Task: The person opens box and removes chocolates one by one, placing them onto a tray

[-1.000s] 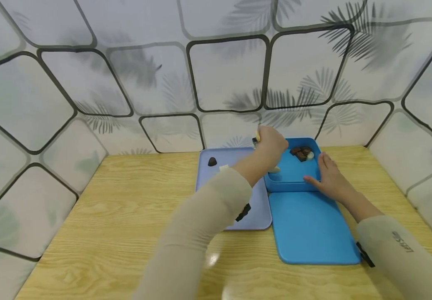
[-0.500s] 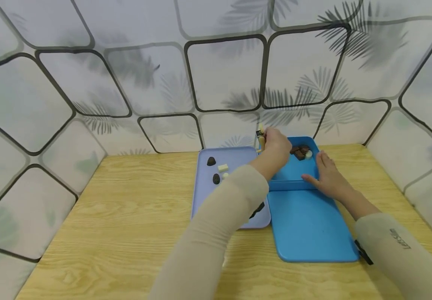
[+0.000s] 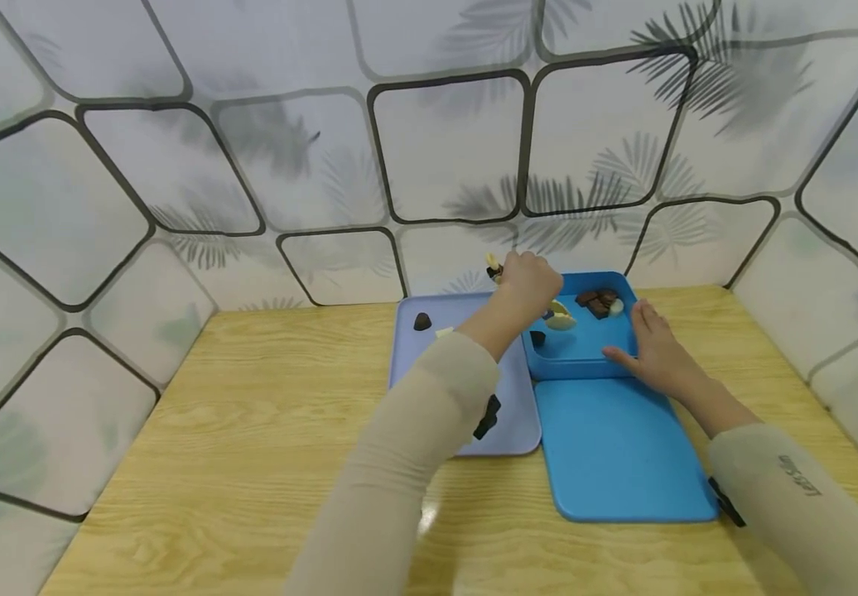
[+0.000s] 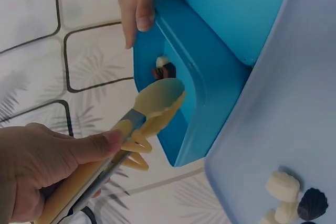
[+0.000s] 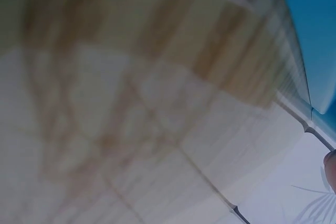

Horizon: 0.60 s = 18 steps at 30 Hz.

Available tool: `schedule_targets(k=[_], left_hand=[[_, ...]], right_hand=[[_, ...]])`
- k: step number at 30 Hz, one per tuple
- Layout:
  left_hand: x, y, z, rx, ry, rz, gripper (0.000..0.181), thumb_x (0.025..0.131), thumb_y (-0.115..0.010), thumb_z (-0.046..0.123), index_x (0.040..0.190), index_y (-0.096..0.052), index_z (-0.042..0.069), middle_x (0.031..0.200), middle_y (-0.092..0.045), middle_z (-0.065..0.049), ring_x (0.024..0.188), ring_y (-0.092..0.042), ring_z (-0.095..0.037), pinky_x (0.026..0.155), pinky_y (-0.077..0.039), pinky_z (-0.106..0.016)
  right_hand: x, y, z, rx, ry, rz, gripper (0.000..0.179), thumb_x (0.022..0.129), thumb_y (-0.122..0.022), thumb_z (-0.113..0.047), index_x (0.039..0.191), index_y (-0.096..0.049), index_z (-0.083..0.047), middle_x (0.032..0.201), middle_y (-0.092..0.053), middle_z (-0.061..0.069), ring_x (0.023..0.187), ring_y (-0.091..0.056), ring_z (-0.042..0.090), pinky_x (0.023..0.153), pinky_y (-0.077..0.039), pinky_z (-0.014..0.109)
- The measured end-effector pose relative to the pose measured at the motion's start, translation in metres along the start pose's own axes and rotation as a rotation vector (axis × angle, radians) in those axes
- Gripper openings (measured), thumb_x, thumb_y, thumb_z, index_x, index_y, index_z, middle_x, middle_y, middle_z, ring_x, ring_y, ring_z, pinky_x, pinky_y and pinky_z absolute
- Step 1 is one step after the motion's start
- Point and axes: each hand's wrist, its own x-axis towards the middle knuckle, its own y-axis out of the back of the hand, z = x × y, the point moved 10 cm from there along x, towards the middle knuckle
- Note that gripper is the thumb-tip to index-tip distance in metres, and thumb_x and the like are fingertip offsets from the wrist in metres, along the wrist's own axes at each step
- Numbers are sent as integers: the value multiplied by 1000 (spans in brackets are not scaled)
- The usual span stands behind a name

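My left hand (image 3: 526,285) grips yellow-handled tongs (image 4: 105,166), their scoop-shaped tips (image 3: 559,316) hanging over the blue box (image 3: 585,369). Inside the box a dark chocolate piece (image 3: 537,338) lies near the front left corner. Brown chocolate pieces (image 3: 595,305) and a white piece (image 3: 616,307) sit together at the back right. In the left wrist view the tong tips look nearly together; nothing plainly shows between them. My right hand (image 3: 656,352) rests on the box's right wall, fingers extended. Most of the right wrist view is a blur.
Left of the box lies a lavender tray (image 3: 522,430) with dark pieces (image 3: 487,418) and white pieces (image 4: 283,186), partly hidden by my left arm. A flat blue lid (image 3: 623,455) lies in front of the box. A patterned cloth wall (image 3: 451,149) stands behind the wooden table (image 3: 265,430).
My left hand shifted slightly right, then back left, with the tongs. The dark piece now shows in the box's front left corner, where none was visible before. The right hand stays put.
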Motion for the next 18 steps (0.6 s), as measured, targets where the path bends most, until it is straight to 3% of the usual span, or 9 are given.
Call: schedule_targets(k=[3, 5, 10, 14, 18], left_hand=[[-3, 2, 0, 20, 7, -20, 28, 96, -53, 33, 123, -59, 31, 115, -57, 8, 99, -49, -12, 91, -42, -32], [-5, 4, 0, 54, 23, -46, 25, 97, -51, 33, 121, -59, 33, 105, -55, 10, 88, -45, -10, 80, -40, -28], [-5, 10, 11, 168, 52, -117, 20, 101, -41, 29, 115, -53, 36, 82, -39, 9, 68, -29, -11, 59, -21, -30], [-7, 12, 26, 238, 46, -171, 28, 102, -37, 28, 127, -48, 36, 90, -45, 10, 70, -36, -11, 61, -27, -31], [-8, 10, 31, 277, 62, -217, 32, 103, -34, 28, 132, -43, 36, 93, -46, 9, 74, -37, -10, 66, -30, -32]], right_hand=[[1, 0, -1, -3, 8, 4, 98, 94, -49, -51, 144, 2, 15, 148, 2, 39, 138, 2, 52, 113, 0, 58], [2, 0, -1, 1, 8, 1, 97, 95, -49, -50, 144, 2, 15, 148, 2, 39, 138, 3, 52, 112, 1, 59], [-1, 0, 0, 17, 1, -6, 94, 96, -47, -48, 144, 3, 15, 149, 5, 39, 138, 6, 51, 112, 5, 59], [-2, 0, 1, 18, -7, -10, 95, 96, -48, -49, 145, 4, 13, 150, 5, 37, 139, 6, 50, 112, 5, 58], [-1, 0, 0, 9, -11, -12, 96, 95, -48, -50, 145, 4, 13, 150, 5, 37, 139, 5, 50, 113, 4, 58]])
